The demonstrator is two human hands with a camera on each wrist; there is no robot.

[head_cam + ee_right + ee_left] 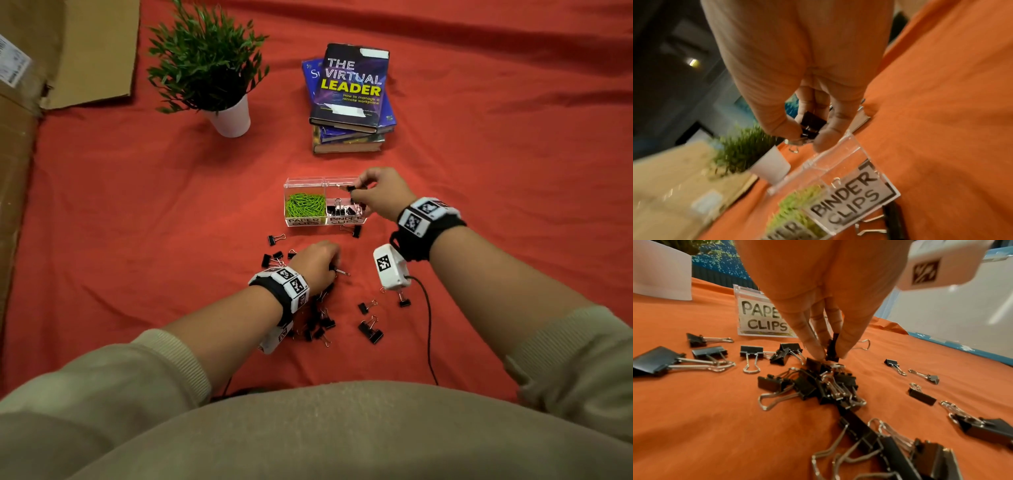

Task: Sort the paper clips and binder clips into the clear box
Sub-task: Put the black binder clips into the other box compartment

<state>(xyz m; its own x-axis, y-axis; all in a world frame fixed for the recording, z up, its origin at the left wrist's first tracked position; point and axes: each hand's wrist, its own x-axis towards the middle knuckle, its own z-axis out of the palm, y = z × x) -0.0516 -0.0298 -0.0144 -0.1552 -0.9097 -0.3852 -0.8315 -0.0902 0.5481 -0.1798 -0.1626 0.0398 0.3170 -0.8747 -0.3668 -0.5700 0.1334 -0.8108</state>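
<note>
A clear two-part box [287, 202] stands mid-cloth. Green paper clips [305, 205] fill its left part, labelled PAPER CLIPS [764, 318]. Black binder clips [342, 209] lie in the right part, labelled BINDER CLIPS [849, 197]. My right hand [356, 192] pinches a black binder clip [812, 122] over the right part's rim. My left hand [330, 265] reaches into a heap of loose binder clips [830, 386] on the cloth and pinches one binder clip [832, 348] between thumb and fingertips.
More binder clips [370, 330] are scattered near me, and one binder clip [275, 238] lies in front of the box. A potted plant [209, 68] and a stack of books [351, 96] stand behind. Cardboard [68, 51] lies at the left. A cable [428, 325] runs from my right wrist.
</note>
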